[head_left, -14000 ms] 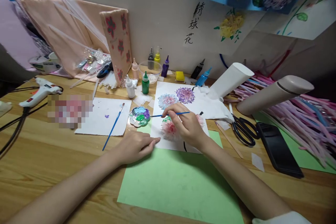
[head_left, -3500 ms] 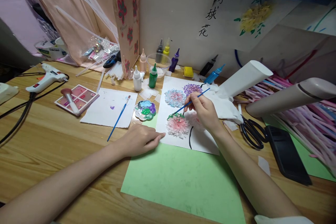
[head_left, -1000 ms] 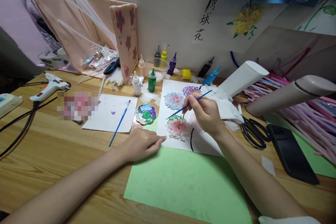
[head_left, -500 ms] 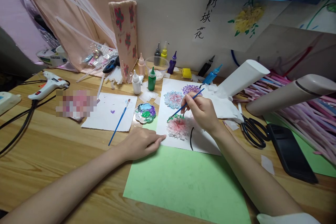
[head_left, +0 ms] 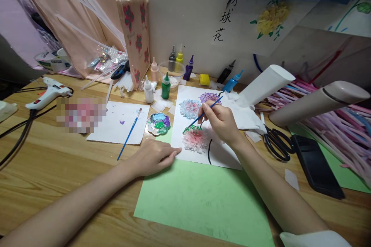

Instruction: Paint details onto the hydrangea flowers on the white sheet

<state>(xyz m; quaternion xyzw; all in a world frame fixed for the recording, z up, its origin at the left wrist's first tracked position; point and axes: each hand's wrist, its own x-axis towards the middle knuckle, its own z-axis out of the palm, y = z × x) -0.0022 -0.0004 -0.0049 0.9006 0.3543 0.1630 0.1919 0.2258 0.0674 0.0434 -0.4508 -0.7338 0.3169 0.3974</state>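
- My right hand (head_left: 222, 121) is closed in a pen grip on a thin blue brush (head_left: 204, 113). The handle slants up and away toward the wall.
- The brush tip sits on green strokes at the far edge of the pink flower (head_left: 194, 139), which is on the white sheet (head_left: 226, 157).
- My left hand (head_left: 153, 157) lies flat and released, grasping nothing. Its fingertips (head_left: 176, 150) press on the sheet's near left corner.
- The white sheet lies mid-view on the wooden counter (head_left: 58, 170), its near edge overlapping a green paper (head_left: 199, 200).
- On the same sheet, beyond the pink flower, I see a blue-and-pink flower (head_left: 189, 108) and a purple flower (head_left: 209, 97) side by side. A black stem line (head_left: 208, 151) curves just right of the pink one.
- Just left of the sheet is a small paint palette (head_left: 158, 123) with green, purple and blue wells.
- Left of the palette, a second blue brush (head_left: 129, 134) lies loose across the edge of a smaller white paper (head_left: 116, 125).
- Behind the palette, a green bottle (head_left: 166, 86) and a white bottle (head_left: 148, 90) stand upright, with a clear bowl (head_left: 173, 72) near the wall.
- Right of the sheet I see black scissors (head_left: 275, 144), then a dark flat device (head_left: 317, 166), with two lamp heads (head_left: 266, 83) above them.
- At far left is a white glue gun (head_left: 46, 92) with a black cable.
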